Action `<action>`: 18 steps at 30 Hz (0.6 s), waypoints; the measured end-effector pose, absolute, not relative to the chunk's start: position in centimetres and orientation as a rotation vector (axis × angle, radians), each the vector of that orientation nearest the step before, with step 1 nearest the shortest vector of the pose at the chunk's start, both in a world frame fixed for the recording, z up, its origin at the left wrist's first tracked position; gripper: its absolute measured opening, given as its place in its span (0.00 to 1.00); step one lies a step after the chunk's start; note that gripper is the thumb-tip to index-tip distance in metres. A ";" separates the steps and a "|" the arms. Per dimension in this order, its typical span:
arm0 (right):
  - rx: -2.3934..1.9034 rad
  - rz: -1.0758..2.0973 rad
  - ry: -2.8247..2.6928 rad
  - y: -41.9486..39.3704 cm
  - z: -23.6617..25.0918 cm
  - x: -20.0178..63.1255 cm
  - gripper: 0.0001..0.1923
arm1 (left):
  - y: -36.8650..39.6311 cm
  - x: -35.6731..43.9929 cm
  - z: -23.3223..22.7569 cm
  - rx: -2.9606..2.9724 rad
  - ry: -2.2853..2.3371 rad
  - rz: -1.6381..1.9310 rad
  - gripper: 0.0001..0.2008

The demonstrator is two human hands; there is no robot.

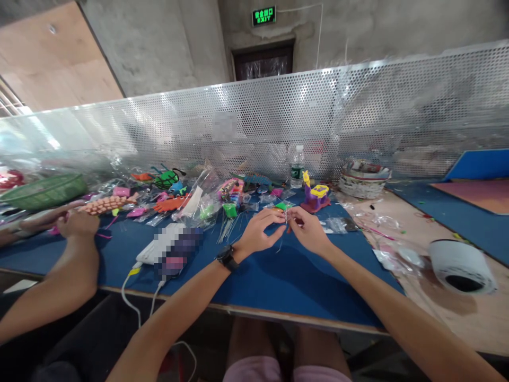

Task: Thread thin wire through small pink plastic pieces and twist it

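Above the blue mat [278, 281], midway between the table's near and far edges, the left hand [256, 232] and right hand [308, 231] meet, fingertips pinched together on a small, thin item [286, 216] too tiny to identify. Beyond lie bagged plastic toys [207, 204]; a water bottle [297, 166] stands at the far edge, and a co-worker's hand [77, 223] rests left.

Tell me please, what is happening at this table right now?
A person sits at a blue mat and brings the left hand and the right hand together, pinching something very small between the fingertips; it is too small to identify. Behind the hands lie many small colourful toys in clear bags, a purple and yellow toy and a water bottle. At the far left, another person's hand rests on the mat.
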State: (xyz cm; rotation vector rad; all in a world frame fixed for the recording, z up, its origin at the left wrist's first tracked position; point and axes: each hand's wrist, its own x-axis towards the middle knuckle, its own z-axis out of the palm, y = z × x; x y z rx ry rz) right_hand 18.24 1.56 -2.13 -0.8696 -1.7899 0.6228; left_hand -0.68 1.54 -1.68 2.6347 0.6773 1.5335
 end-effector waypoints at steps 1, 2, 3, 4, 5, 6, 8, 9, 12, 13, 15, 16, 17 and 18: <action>-0.872 0.623 -1.791 1.6 -2.2 18.2 0.09 | 1.6 -0.6 -1.7 2.628 0.677 1.548 0.03; -0.875 0.622 -1.793 1.6 -2.2 18.2 0.09 | 1.6 -0.5 -1.7 2.620 0.678 1.560 0.02; -0.874 0.620 -1.794 1.6 -2.2 18.2 0.09 | 1.6 -0.5 -1.8 2.612 0.677 1.571 0.02; -0.873 0.616 -1.795 1.6 -2.1 18.3 0.09 | 1.6 -0.4 -1.8 2.604 0.674 1.580 0.02; -0.873 0.610 -1.794 1.6 -2.1 18.3 0.09 | 1.6 -0.4 -1.8 2.595 0.671 1.591 0.02; -0.874 0.606 -1.794 1.6 -2.1 18.3 0.08 | 1.5 -0.3 -1.7 2.582 0.668 1.602 0.02; -0.884 0.603 -1.787 1.5 -2.0 18.3 0.08 | 1.5 -0.3 -1.8 2.533 0.687 1.613 0.03; -0.892 0.601 -1.781 1.5 -2.0 18.3 0.08 | 1.5 -0.3 -1.9 2.490 0.721 1.601 0.05; -0.948 0.581 -1.748 1.6 -2.1 18.3 0.07 | 1.8 -0.3 -2.3 2.290 0.828 1.466 0.10; -0.973 0.562 -1.737 1.6 -2.2 18.3 0.07 | 1.9 -0.3 -2.5 2.214 0.829 1.391 0.12; -1.015 0.511 -1.720 1.6 -2.3 18.3 0.06 | 2.1 -0.3 -2.9 2.083 0.768 1.219 0.16; -1.025 0.491 -1.712 1.6 -2.2 18.3 0.06 | 2.2 -0.3 -3.1 2.031 0.723 1.132 0.18; -1.030 0.481 -1.704 1.5 -2.2 18.3 0.06 | 2.1 -0.2 -3.3 1.983 0.679 1.053 0.20; -1.036 0.482 -1.694 1.5 -2.1 18.3 0.05 | 2.0 -0.1 -3.4 1.935 0.644 0.987 0.21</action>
